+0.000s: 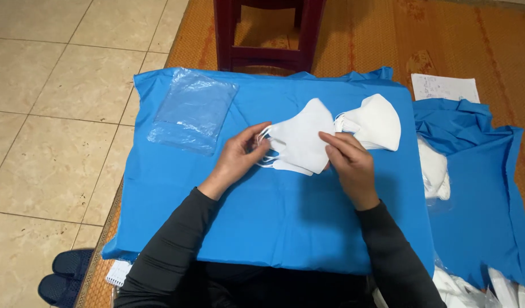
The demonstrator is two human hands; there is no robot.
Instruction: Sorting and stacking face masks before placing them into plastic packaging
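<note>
Fingertips of the left hand (239,157) pinch the thin white ear loops at the left edge of a folded white face mask (299,142); the right hand (348,162) lies curled over the mask's lower right edge, its fingers close together and pressed on the fabric, thumb hidden beneath. The mask is held just above a blue cloth (274,217) spread over a low surface, roughly at its middle; a second layer of white shows under the mask's lower edge, so that more than one mask may be in the grip, though this cannot be told for certain. Just to the right, touching or nearly touching the held mask, a small stack of similar white masks (376,122) rests on the cloth; a clear plastic bag (194,111) lies flat near the cloth's upper left corner, well apart from both hands. Dark long sleeves cover both forearms; beyond the cloth stand the legs of a dark red stool (265,34) on a woven orange mat (445,40); pale floor tiles (51,114) stretch to the left, with dark blue slippers (66,274) at the lower left corner.
</note>
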